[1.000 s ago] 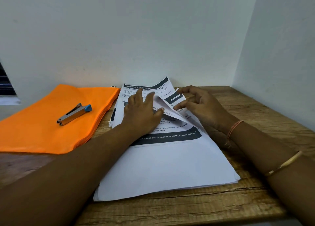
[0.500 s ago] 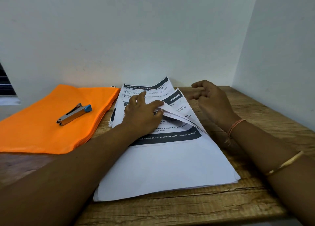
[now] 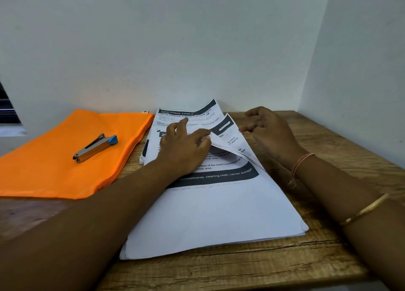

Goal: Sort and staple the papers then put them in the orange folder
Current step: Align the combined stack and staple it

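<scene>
A stack of printed white papers (image 3: 219, 211) lies on the wooden table in front of me. My left hand (image 3: 184, 150) rests on the stack, its thumb and fingers pinching the lifted corners of several top sheets (image 3: 230, 141). My right hand (image 3: 269, 132) hovers just right of the raised sheets, fingers loosely bent, holding nothing. The orange folder (image 3: 54, 159) lies flat to the left. A silver stapler (image 3: 95, 148) with a blue end sits on top of it.
The wooden table (image 3: 241, 271) stands in a corner, with a white wall behind and another at the right. A window edge (image 3: 8, 113) shows at the far left. My right wrist wears a thread and a gold bangle.
My right hand let go of the lifted sheets and drew back to the right. My left hand now holds the raised corners alone.
</scene>
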Tool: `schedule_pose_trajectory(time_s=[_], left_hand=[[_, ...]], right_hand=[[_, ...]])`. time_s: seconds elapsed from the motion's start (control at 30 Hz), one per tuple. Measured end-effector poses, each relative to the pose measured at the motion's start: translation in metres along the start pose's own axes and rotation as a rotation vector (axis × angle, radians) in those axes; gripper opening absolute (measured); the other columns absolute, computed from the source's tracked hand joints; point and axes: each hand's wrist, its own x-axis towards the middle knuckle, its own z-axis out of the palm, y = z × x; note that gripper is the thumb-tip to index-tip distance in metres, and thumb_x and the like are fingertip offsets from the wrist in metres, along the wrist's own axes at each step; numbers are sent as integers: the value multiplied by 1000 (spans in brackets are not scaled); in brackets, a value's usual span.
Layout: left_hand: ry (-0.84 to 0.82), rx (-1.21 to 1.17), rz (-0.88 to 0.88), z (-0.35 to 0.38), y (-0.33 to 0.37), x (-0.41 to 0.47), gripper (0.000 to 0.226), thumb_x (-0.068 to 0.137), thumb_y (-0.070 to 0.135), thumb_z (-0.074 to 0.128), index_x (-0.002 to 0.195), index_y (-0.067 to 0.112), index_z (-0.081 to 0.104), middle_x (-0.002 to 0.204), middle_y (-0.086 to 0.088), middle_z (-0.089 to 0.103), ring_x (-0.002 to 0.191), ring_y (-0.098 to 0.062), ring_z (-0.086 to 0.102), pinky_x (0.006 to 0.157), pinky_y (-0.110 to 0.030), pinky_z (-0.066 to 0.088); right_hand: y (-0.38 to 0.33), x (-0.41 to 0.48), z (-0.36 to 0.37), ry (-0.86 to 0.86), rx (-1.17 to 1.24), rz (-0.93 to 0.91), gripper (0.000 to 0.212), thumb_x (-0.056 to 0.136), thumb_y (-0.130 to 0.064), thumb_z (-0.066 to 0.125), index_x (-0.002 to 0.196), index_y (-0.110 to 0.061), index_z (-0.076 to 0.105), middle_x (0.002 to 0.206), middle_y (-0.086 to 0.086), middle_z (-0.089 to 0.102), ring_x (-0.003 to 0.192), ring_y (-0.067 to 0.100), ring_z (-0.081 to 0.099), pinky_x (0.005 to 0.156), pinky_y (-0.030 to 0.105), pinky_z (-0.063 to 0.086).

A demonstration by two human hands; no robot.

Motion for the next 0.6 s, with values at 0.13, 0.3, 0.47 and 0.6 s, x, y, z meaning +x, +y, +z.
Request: schedule_pose_trajectory(time_s=[0.13,0.3,0.47,0.6], left_hand=[[-3,1,1,0,0,0,40,98,45,27,136,44,41,156,-3,10,142,-25,2,113,-47,9],[-6,25,-2,0,0,0,41,98,49,27,136,44,40,157,-4,10,142,-27,2,113,-48,10],[-11,45,-14,0,0,1,44,96,54,28,138,44,37,157,-4,6,142,-29,2,114,-49,9],[17,32,-37,3,1,2,56,93,58,31,144,37,25,157,-5,-1,143,-29,-1,114,-50,10]], right_hand=[[1,1,1,12,21,-14,42,80,9,39,109,-15,57,83,0,71,70,-2,55,52,7,36],[-4,-2,4,-34,146,-52,39,86,11,39,108,-19,52,84,4,69,75,17,66,71,23,53],[-10,-8,6,-129,193,-107,40,87,11,41,112,-18,53,79,5,69,72,20,69,73,28,58],[-11,-11,9,-174,191,-114,43,84,11,43,118,-13,56,82,8,73,78,17,72,85,36,56]])
